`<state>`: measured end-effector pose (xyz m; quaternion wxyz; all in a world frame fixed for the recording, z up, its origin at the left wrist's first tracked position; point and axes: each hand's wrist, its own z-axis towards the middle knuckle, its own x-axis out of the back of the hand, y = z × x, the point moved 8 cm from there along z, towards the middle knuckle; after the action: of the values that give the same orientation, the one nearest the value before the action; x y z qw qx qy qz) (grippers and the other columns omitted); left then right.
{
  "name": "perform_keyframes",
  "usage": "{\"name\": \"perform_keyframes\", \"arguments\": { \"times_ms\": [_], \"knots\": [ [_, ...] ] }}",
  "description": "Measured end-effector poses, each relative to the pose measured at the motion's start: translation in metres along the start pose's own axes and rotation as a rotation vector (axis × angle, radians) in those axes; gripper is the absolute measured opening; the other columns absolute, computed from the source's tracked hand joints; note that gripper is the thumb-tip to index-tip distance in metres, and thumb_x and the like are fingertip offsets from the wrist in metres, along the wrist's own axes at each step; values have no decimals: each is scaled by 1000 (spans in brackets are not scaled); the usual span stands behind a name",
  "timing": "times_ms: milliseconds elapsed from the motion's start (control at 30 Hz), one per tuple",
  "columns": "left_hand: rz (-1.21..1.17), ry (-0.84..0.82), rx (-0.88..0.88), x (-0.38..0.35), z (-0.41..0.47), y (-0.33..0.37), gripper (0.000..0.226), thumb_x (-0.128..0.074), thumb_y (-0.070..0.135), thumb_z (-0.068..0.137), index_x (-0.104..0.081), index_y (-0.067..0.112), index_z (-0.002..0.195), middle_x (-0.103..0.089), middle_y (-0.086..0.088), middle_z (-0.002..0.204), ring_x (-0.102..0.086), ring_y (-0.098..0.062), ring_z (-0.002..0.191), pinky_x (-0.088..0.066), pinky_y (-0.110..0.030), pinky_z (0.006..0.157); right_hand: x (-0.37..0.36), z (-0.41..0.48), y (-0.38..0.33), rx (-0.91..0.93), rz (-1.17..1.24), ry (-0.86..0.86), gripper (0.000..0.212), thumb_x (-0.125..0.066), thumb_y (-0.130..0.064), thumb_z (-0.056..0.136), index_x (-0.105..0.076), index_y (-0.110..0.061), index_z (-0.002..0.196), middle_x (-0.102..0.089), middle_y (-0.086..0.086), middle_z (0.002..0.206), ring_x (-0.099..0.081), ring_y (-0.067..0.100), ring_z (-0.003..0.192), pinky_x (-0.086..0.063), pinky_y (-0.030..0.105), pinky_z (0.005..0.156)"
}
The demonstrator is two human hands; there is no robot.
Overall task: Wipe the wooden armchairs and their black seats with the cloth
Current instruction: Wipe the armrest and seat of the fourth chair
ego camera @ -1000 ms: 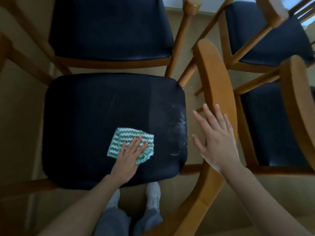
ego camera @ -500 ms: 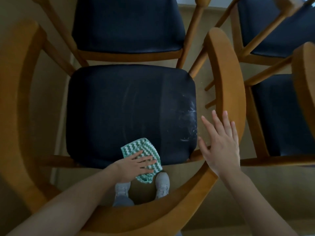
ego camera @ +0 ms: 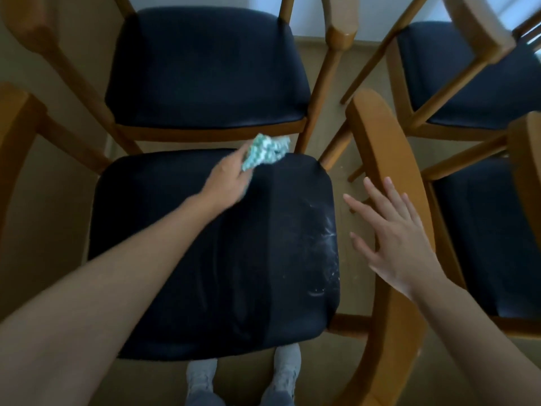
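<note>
Bottom centre: grey-socked feet (ego camera: 202,376). Right of centre, the right hand (ego camera: 401,244) lies on the wooden armrest (ego camera: 380,136), fingers straight and spread. Centre: black seat (ego camera: 190,259), whitish scuffs (ego camera: 328,232) near its right edge. At the seat's far edge, the left hand (ego camera: 228,180) grasps the bunched green-and-white cloth (ego camera: 265,152). Beyond, at the top, a second seat (ego camera: 205,68).

You are working in a dim view. Cool daylight comes in from the top right corner and leaves a pale glare on the far armrest (ego camera: 477,27). Your left hand (ego camera: 228,180) and the cloth (ego camera: 266,152) are smeared by motion blur, while your right hand (ego camera: 401,244) is sharp. The wide lens bows the near chair arm (ego camera: 389,177), and the black seat (ego camera: 205,259) loses detail in shadow.
</note>
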<state>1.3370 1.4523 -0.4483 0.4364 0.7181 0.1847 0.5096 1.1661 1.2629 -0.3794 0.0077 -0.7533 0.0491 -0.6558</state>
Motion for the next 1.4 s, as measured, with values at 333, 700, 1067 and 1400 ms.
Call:
{"name": "perform_keyframes", "arguments": {
  "times_ms": [333,700,1067,1400],
  "knots": [
    [588,-307,48,-90,105,-65,55,-34,31,102,-13,15,150,-9,-2,159,-4,-19,146,2,-38,117,-2,16,0,143,4,49,42,-36,-40,91,-52,-31,129,-36,1,148,-12,21,144,0,36,119],
    [635,-327,-258,-148,11,-30,69,-45,26,97,-1,33,149,8,2,159,12,-17,145,18,-36,111,-2,16,1,107,50,42,44,-34,-41,94,-50,-28,132,-38,1,148,-11,19,144,1,36,118],
    [698,-591,-532,-183,-215,-28,71,-49,24,79,-24,26,145,-23,-3,153,-25,-26,140,-10,-45,117,-9,-35,-29,98,34,32,48,-36,-37,91,-45,-23,136,-39,9,147,-14,21,142,2,36,116],
    [1236,-1231,-820,-165,-303,-81,55,-29,24,102,-6,11,150,12,-6,158,17,-21,144,24,-40,105,-12,-67,-35,-34,55,75,48,-35,-36,92,-49,-19,134,-45,10,143,-17,20,140,2,34,116]
  ]
}}
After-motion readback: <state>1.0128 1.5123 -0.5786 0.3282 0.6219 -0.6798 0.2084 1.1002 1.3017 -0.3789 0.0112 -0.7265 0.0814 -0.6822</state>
